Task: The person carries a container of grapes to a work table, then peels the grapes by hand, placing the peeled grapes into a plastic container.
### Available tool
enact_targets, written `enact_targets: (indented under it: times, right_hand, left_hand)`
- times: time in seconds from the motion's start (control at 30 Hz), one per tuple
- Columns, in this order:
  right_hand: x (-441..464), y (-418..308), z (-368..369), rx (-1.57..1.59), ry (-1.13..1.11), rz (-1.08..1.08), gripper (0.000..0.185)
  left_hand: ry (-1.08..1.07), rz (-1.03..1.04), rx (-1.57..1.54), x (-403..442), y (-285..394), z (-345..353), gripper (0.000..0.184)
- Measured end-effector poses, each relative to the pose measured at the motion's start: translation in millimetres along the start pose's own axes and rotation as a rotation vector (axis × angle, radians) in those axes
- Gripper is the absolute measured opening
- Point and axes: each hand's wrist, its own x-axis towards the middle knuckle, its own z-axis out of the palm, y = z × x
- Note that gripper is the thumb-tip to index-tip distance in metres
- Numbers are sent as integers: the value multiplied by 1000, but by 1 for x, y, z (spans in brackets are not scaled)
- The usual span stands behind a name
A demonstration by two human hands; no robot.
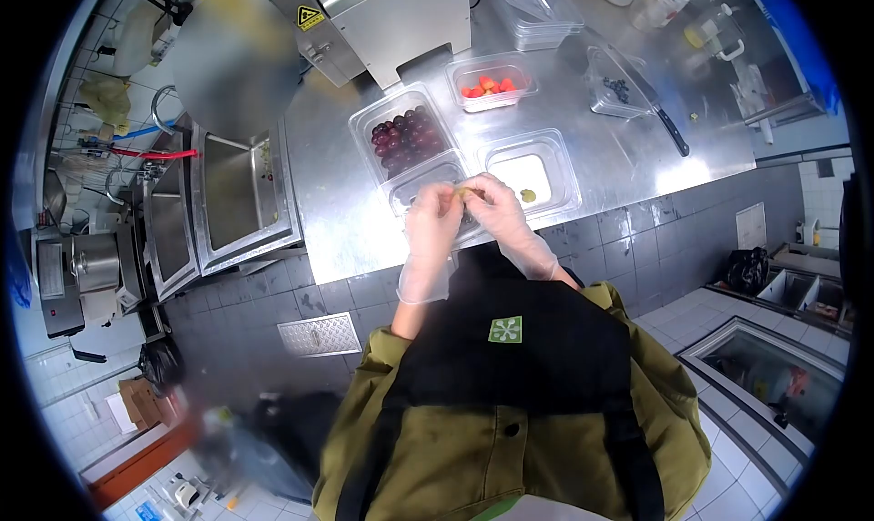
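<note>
My left hand [431, 225] and my right hand [501, 213], both in clear plastic gloves, meet at the fingertips over the counter's front edge. Between them they pinch a small yellow-green piece [463, 192], mostly hidden by the fingers; it looks like fruit. Under the hands is a clear plastic container [421, 177], its contents largely covered. Just right of them, another clear container [566, 171] has one greenish piece [527, 195] on its pale bottom. Dark red grapes [408, 141] fill part of a larger clear tub [364, 125] behind my left hand.
Farther back stand a tub of cut strawberries [492, 87] and a container of blueberries [616, 90]. A black-handled knife [672, 130] lies across that container's right side. A steel machine [391, 20] and stacked clear containers [543, 34] are behind; a sink [238, 193] is left.
</note>
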Motion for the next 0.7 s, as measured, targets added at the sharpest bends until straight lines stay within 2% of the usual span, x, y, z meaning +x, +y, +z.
enact_targets:
  times: [0.3, 0.4, 0.5, 0.6, 0.7]
  right_hand:
    - [1, 7, 0, -55, -62, -17, 11]
    - [2, 14, -1, 57, -62, 80, 11]
    - [2, 16, -2, 139, -80, 142, 12]
    - [1, 13, -4, 324, -86, 219, 13]
    - [1, 11, -8, 297, -44, 249, 14]
  left_hand:
    - [9, -2, 97, 0, -12, 4, 10]
    - [-45, -56, -63, 0, -16, 3, 11]
    - [-171, -298, -227, 1, -14, -1, 16]
    - [-171, -339, -345, 5, -9, -5, 18]
    - [-86, -365, -496, 6, -19, -3, 16]
